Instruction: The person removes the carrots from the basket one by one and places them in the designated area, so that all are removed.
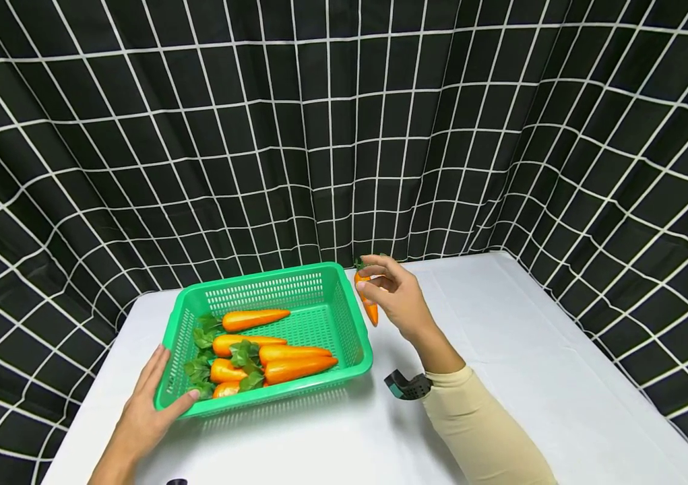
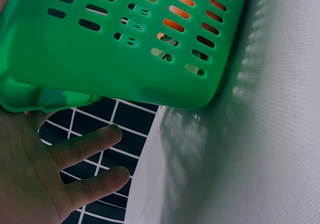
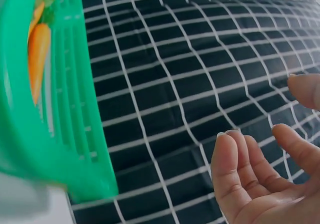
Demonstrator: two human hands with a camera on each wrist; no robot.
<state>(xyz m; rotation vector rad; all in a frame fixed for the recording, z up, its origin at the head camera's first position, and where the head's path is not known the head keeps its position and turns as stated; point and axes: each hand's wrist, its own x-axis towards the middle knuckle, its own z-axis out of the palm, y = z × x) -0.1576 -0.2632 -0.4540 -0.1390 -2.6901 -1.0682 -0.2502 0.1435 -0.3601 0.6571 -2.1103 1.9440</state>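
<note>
A green plastic basket (image 1: 277, 275) with slotted walls holds several orange carrots (image 1: 298, 368) with leafy green tops. At its near left corner my left hand (image 1: 143, 407) grips the rim, thumb over the edge and other fingers along the outside. Two fingers (image 2: 97, 184) of that hand stick out straight, off the basket, in the left wrist view. Just beyond the basket's right side, my right hand (image 1: 397, 296) hovers with fingers bent loosely. One more carrot (image 1: 371, 313) shows behind those fingers, partly hidden. In the right wrist view, nothing lies between thumb and fingers (image 3: 227, 164).
A white cloth covers the table (image 1: 538, 357). Black curtain with a white grid (image 1: 344, 135) rises behind the table and on both sides. A dark wrist-worn device (image 1: 407, 385) sits at the right cuff. A small dark object (image 1: 177, 481) shows at the bottom edge.
</note>
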